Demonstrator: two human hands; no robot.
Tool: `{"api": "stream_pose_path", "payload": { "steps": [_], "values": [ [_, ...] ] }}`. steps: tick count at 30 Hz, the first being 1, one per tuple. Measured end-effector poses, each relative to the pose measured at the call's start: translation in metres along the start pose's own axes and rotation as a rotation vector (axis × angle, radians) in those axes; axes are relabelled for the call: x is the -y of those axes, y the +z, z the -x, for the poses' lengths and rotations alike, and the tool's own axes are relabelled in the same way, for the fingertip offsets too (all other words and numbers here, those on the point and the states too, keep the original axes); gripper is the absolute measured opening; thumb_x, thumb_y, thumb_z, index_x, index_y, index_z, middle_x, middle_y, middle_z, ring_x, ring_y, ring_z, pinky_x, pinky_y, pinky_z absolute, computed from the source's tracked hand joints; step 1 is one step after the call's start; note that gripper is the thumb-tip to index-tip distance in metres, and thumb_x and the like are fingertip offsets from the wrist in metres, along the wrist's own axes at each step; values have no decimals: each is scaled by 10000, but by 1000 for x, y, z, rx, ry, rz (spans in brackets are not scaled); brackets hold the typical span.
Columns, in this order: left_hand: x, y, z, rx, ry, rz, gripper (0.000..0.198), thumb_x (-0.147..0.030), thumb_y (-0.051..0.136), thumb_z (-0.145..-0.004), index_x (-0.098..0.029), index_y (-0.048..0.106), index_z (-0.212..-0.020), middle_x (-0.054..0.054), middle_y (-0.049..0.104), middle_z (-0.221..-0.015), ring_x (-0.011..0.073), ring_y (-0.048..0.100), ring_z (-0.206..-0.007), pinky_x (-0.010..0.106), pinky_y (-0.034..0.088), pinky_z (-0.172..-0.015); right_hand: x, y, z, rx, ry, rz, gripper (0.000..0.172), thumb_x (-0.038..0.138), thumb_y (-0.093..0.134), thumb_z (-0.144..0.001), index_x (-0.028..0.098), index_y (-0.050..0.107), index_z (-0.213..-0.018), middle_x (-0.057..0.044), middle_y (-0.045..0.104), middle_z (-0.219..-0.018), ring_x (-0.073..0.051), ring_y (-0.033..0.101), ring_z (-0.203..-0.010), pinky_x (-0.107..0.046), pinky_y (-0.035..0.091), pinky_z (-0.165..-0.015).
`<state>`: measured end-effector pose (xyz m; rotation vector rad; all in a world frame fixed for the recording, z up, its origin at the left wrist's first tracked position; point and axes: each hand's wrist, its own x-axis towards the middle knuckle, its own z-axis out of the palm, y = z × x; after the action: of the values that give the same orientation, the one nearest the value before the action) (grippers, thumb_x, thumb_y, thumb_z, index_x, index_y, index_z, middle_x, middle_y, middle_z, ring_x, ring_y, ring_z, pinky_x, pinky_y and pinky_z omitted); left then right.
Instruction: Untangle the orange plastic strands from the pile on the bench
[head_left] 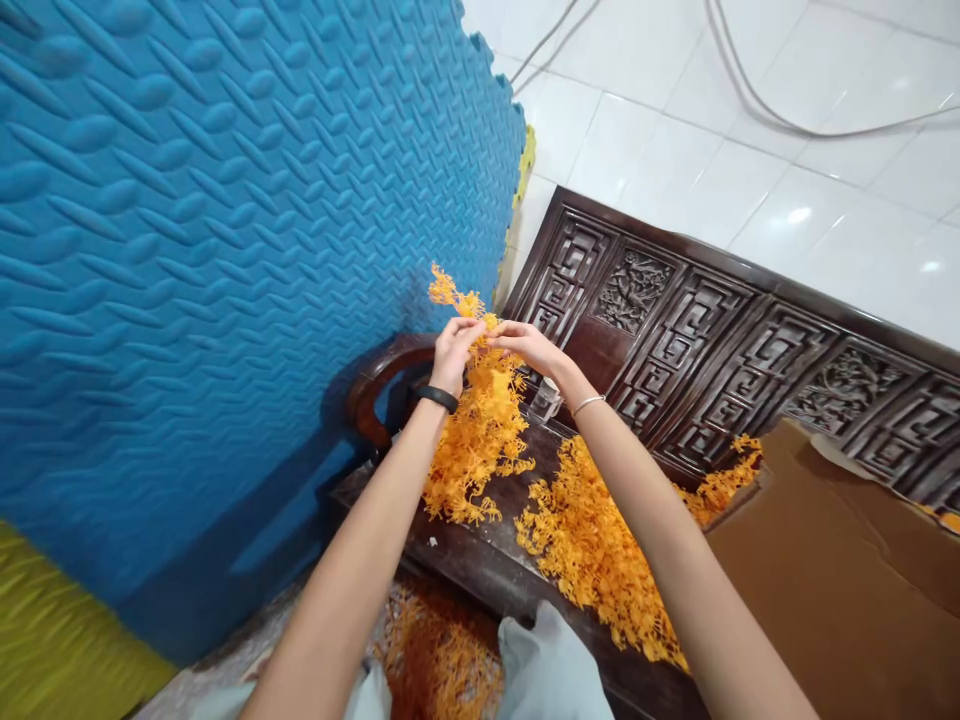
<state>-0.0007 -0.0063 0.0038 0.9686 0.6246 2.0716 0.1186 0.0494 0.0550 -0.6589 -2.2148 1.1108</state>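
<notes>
My left hand (459, 352) and right hand (525, 346) meet at the fingertips, pinching a thin strand of bright orange, frilly pieces (444, 288) between them; exactly which bit each finger grips is hidden behind my knuckles. The strand's free end sticks out beyond my fingers, towards the blue mat, and below my hands it merges with a loose orange heap (476, 450), so I can't tell where one stops. My left forearm covers that heap's near edge, and my right forearm crosses a second, broader orange pile (592, 530). Just beside my right wrist, a small clear container (546, 398) is partly hidden and hard to make out. A sheet of plain brown cardboard (832, 580) runs off the right edge, and my pale grey-blue trousers (551, 665) are cut off at the bottom, with more orange bits (442, 630) scattered below the seat between my knees.

Both piles are curly and spidery, lying on a glossy dark wooden bench (510, 575) whose backrest is carved with angular fretwork and leafy panels. The upright blue mat (247, 250) is embossed with raised bars and ovals, its far edge toothed; beyond lie shiny white tiles (652, 150).
</notes>
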Motion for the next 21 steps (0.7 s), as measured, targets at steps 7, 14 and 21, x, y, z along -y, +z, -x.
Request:
{"api": "stream_pose_path", "payload": {
  "steps": [7, 14, 21],
  "values": [
    [-5, 10, 9, 92, -47, -22, 183, -345, 612, -694, -210, 594, -817, 12, 689, -811, 178, 630, -849, 241, 514, -596, -10, -2, -9, -109, -37, 113, 147, 190, 586, -554, 119, 605, -681, 26, 578, -644, -95, 497, -618, -212, 388, -592],
    [-11, -3, 7, 27, -1, -34, 206, -350, 607, -679, -163, 611, -592, -19, 582, -459, 111, 541, -438, 178, 392, -356, -18, -29, -4, -590, 47, 77, 160, 251, 599, -596, 115, 635, -672, 8, 593, -615, -96, 507, -584, -198, 372, -535],
    [-46, -10, -5, -101, 97, 30, 260, -286, 558, -706, -170, 525, -476, -84, 373, -294, 33, 268, -248, 157, 159, -279, -63, -51, 8, -919, 216, 50, 111, 187, 576, -715, 90, 630, -702, 0, 588, -633, -102, 515, -568, -213, 401, -512]
  ]
}}
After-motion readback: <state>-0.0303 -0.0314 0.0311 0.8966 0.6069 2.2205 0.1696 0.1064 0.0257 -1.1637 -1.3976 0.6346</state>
